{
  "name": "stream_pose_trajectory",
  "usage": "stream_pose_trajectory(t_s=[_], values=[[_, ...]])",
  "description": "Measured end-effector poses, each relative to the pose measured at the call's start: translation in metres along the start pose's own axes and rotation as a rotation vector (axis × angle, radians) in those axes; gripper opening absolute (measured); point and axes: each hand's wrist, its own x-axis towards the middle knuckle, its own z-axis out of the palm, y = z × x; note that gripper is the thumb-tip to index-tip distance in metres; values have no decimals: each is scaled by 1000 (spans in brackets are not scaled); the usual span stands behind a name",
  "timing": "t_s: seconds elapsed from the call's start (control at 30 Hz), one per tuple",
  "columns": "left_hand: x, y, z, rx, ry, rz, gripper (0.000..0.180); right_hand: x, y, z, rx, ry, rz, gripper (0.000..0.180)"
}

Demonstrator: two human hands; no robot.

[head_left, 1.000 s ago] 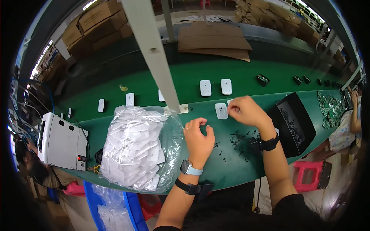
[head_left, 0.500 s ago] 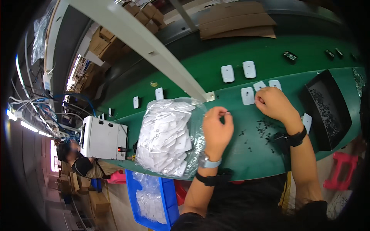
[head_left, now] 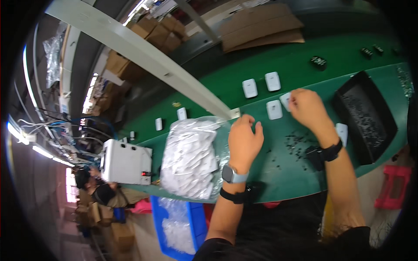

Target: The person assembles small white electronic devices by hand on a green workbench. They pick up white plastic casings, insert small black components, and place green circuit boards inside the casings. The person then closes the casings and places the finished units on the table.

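My right hand (head_left: 310, 112) is closed, with its curled fingertips at the edge of a small white plastic case (head_left: 285, 101). Whatever the fingers grip, if anything, is hidden. Just left of that case lies another white case (head_left: 274, 109), touched by neither hand. My left hand (head_left: 245, 145) hovers over the bench beside a clear bag of white plastic parts (head_left: 189, 156). Its thumb stands apart from the bent forefinger, and nothing shows between them. Small black parts (head_left: 296, 145) are scattered between my forearms.
A black tray (head_left: 389, 115) of small dark parts stands at the right. Two white cases (head_left: 249, 88) sit beyond the bench. A post (head_left: 174, 78) rises at the bench's far edge. Left are a white machine (head_left: 124, 163), a blue bin (head_left: 198, 222) and a co-worker (head_left: 104, 193).
My left thumb and forefinger have moved apart. My right hand now covers the rightmost white case of the near group. The whole view has shifted slightly.
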Motion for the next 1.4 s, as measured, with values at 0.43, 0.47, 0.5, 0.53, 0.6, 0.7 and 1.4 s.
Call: stream_pose_trajectory(t_s=[0.43,0.47,0.5,0.53,0.6,0.7,1.4], values=[[-53,-73,-71,664,4,-229,25,-6,-14,-7,81,-209,-122,13],[-52,-74,-70,693,-18,-246,25,-7,-13,-5,99,-229,-152,14],[-55,-92,-67,763,69,-137,19,-5,-13,-3,136,-267,-195,12],[-53,-93,-68,765,52,-146,17,-6,-16,-4,187,-359,-204,11],[-48,-88,-69,769,15,-161,13,-8,-25,-6,292,-540,-211,10],[-44,-85,-64,687,81,-93,10,-17,-36,4,318,-770,-234,12],[-2,-27,25,-1259,-6,-417,21,-2,-41,-4,630,-381,-99,7]])
